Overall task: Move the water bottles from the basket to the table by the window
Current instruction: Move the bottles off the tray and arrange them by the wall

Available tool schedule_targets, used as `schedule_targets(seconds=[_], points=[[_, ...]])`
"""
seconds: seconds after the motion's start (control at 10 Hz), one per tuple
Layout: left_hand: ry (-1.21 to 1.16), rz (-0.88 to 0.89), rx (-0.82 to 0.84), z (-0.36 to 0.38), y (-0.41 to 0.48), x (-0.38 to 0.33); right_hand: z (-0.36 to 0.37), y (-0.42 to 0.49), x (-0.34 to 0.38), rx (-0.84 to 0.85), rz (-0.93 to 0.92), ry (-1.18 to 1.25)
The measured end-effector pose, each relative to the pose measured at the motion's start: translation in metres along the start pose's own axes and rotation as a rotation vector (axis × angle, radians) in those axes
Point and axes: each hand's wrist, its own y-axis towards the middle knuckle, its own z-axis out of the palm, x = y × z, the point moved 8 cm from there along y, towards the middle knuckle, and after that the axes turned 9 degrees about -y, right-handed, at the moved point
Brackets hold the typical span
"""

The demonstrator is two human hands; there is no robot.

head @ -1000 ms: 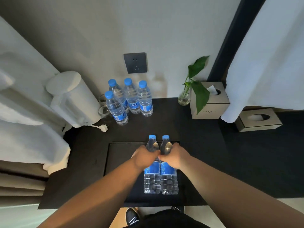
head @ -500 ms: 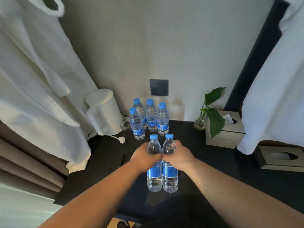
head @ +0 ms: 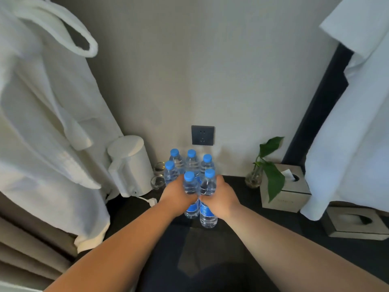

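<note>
My left hand [head: 177, 196] grips a clear water bottle [head: 191, 187] with a blue cap and blue label. My right hand [head: 221, 199] grips a second water bottle [head: 208, 220] of the same kind, touching the first. Both stand upright, side by side, just in front of several more blue-capped bottles [head: 191, 163] grouped against the wall on the dark table [head: 242, 207]. Whether the two held bottles rest on the table or hang just above it, I cannot tell. No basket is in view.
A white kettle [head: 130, 165] with its plug stands left of the bottles, with two glasses [head: 158, 178] beside it. A plant in a glass vase [head: 255, 175] and a tissue box [head: 284, 192] stand to the right. A second tissue box [head: 355, 222] sits far right. White robes hang on both sides.
Both hands have carried the two bottles away from me, from the table's near middle up to the group by the wall. My view has tilted upward.
</note>
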Motion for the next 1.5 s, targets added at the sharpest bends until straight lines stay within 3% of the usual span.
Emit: schedule_targets(seconds=[0.2, 0.3, 0.5, 0.6, 0.7, 0.8, 1.0, 1.2, 1.3, 1.5], points=[[0.054, 0.051, 0.003, -0.005, 0.025, -0.004, -0.005, 0.013, 0.02, -0.12, -0.054, -0.029], [0.013, 0.069, -0.002, -0.004, 0.035, 0.0, -0.003, 0.016, 0.027, -0.133, -0.053, -0.109], [0.163, 0.159, 0.084, 0.015, 0.054, 0.005, -0.001, 0.028, 0.023, -0.147, 0.014, -0.15], [0.027, 0.154, 0.133, 0.026, 0.048, 0.013, 0.003, 0.034, 0.022, -0.121, 0.002, -0.186], [0.085, 0.098, 0.124, 0.021, 0.05, 0.022, 0.006, 0.036, 0.021, -0.098, 0.013, -0.177], [-0.216, 0.125, -0.109, -0.004, 0.051, 0.02, -0.002, 0.024, 0.029, -0.124, -0.003, -0.126], [-0.185, 0.145, -0.078, -0.031, 0.055, 0.004, -0.027, 0.022, 0.038, -0.237, -0.044, -0.206], [-0.253, 0.219, -0.198, -0.091, 0.083, -0.012, -0.06, 0.055, 0.09, -0.37, -0.194, -0.354], [-0.112, 0.257, -0.203, -0.109, 0.104, -0.007, -0.052, 0.084, 0.107, -0.249, -0.204, -0.506], [0.073, 0.15, -0.017, -0.098, 0.137, 0.017, -0.023, 0.12, 0.11, -0.012, -0.116, -0.709]])
